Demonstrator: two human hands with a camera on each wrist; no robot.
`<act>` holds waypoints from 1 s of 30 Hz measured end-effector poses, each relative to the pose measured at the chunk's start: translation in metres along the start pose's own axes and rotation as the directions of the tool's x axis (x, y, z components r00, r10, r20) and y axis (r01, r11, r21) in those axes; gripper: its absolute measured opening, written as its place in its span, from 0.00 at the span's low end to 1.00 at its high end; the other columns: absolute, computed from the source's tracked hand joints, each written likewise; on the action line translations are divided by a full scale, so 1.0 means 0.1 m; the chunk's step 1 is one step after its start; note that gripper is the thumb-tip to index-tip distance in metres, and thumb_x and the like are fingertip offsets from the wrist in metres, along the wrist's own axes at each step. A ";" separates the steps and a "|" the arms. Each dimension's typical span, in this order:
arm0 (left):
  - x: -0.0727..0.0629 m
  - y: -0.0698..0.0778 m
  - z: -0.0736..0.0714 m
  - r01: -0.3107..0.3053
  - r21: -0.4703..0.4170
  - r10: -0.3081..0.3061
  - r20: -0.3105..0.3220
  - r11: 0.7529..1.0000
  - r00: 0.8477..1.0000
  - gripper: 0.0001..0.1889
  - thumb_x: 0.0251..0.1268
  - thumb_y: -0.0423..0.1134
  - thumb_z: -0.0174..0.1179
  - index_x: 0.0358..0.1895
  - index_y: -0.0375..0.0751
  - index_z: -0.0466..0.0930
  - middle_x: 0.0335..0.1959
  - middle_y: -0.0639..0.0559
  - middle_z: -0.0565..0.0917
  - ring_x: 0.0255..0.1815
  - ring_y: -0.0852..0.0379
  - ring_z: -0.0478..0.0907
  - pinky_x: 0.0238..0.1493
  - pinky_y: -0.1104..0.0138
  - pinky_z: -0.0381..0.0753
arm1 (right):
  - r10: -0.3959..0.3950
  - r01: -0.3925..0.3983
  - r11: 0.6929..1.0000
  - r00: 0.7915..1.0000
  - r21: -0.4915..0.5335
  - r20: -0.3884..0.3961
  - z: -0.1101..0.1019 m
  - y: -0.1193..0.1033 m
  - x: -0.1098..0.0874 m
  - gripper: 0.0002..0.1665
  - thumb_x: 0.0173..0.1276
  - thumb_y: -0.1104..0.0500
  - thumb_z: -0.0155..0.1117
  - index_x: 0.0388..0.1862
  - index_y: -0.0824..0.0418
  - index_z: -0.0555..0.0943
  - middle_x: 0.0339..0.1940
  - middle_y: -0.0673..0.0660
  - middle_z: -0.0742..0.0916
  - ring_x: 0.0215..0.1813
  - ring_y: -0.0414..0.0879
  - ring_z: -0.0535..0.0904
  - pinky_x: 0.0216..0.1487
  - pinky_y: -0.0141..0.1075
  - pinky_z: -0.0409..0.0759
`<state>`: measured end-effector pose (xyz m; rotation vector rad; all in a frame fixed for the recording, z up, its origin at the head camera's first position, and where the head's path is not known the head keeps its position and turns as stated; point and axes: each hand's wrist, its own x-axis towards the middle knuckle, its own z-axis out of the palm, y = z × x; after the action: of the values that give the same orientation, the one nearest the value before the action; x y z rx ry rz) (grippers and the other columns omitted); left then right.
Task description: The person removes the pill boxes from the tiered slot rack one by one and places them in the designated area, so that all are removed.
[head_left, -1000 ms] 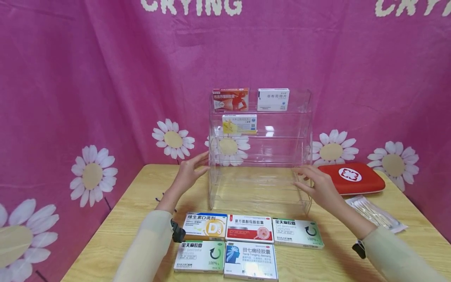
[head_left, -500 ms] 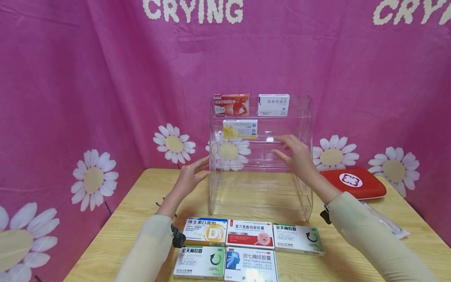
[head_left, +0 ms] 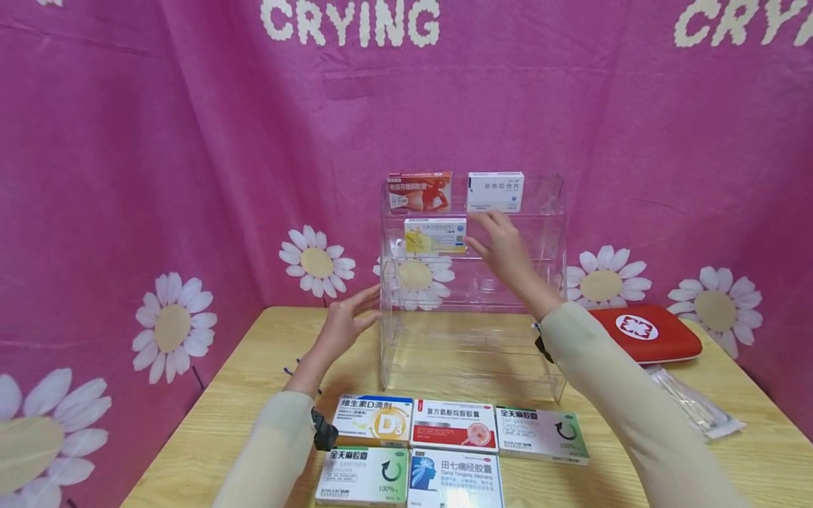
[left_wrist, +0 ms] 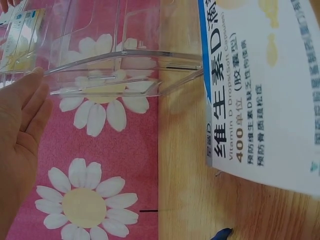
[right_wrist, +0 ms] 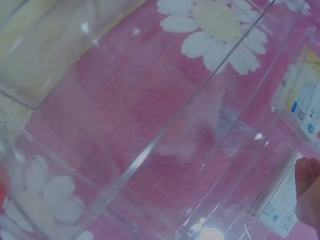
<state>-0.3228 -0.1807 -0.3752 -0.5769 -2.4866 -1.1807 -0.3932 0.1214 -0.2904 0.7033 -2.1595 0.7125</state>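
A clear tiered acrylic rack [head_left: 551, 240] stands on the table in the head view. My left hand [head_left: 346, 321] rests its extended fingers against the rack's left side. My right hand [head_left: 508, 250] reaches over the second tier, thumb and fingers apart, fingertips right at the right end of a yellow-and-white medicine box [head_left: 435, 236]. On the top tier sit a red medicine box [head_left: 419, 192] and a white medicine box [head_left: 495, 192]. In the right wrist view, my right fingers [right_wrist: 309, 187] overlap the white box.
Before the rack lie a vitamin D box [head_left: 372, 421], a red-and-white box [head_left: 454, 425], two green-and-white boxes [head_left: 542, 434] and a blue-and-white box [head_left: 454, 480]. A red case [head_left: 660, 335] and bagged cotton swabs [head_left: 692, 402] lie to the right; a pink curtain [head_left: 241, 141] hangs behind.
My right hand has left the rack's lower right side and moved up and left to the yellow-and-white box. The left hand stays at the rack's left side. The head view has shifted slightly.
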 end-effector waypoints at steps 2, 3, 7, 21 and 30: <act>-0.01 0.00 0.00 0.000 -0.008 0.000 -0.001 1.000 1.000 0.29 0.62 0.31 0.64 0.68 0.41 0.71 0.58 0.40 0.83 0.60 0.45 0.82 0.60 0.56 0.81 | 0.013 -0.013 1.000 1.000 -0.021 0.023 0.04 0.00 0.04 0.28 0.61 0.62 0.71 0.61 0.65 0.77 0.51 0.66 0.82 0.52 0.59 0.78 0.56 0.50 0.83; -0.01 0.00 0.00 -0.002 -0.011 0.002 -0.001 1.000 1.000 0.29 0.62 0.31 0.64 0.68 0.40 0.71 0.58 0.40 0.83 0.59 0.45 0.82 0.60 0.56 0.81 | 0.024 -0.023 0.999 0.999 -0.036 0.038 0.06 0.00 0.06 0.28 0.61 0.62 0.71 0.60 0.65 0.77 0.51 0.65 0.82 0.52 0.59 0.78 0.55 0.50 0.84; -0.01 0.00 0.02 -0.011 -0.016 0.012 0.004 1.000 1.000 0.28 0.62 0.30 0.64 0.68 0.39 0.72 0.57 0.39 0.83 0.59 0.45 0.82 0.60 0.56 0.81 | 0.061 -0.055 0.996 0.995 -0.076 0.085 0.13 0.01 0.08 0.25 0.62 0.62 0.70 0.58 0.64 0.78 0.54 0.65 0.81 0.55 0.59 0.77 0.56 0.50 0.84; -0.02 -0.01 0.02 -0.021 -0.005 0.021 -0.009 1.000 1.000 0.28 0.62 0.31 0.64 0.67 0.38 0.72 0.57 0.39 0.84 0.58 0.45 0.83 0.59 0.57 0.82 | 0.093 -0.093 0.996 0.996 0.013 -0.011 0.25 -0.04 0.09 0.17 0.62 0.69 0.68 0.50 0.67 0.79 0.50 0.65 0.82 0.49 0.60 0.83 0.52 0.48 0.86; -0.02 -0.03 0.02 -0.033 0.002 0.033 -0.013 0.999 0.999 0.28 0.62 0.31 0.64 0.67 0.38 0.72 0.56 0.39 0.84 0.58 0.45 0.83 0.58 0.57 0.82 | 0.094 -0.077 0.986 0.989 0.146 -0.115 0.22 -0.05 0.10 0.14 0.59 0.73 0.67 0.45 0.72 0.79 0.44 0.68 0.80 0.45 0.61 0.84 0.49 0.45 0.88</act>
<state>-0.3225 -0.1816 -0.3796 -0.6054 -2.4579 -1.1666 -0.4064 0.1007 -0.2941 0.6259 -2.0526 0.9367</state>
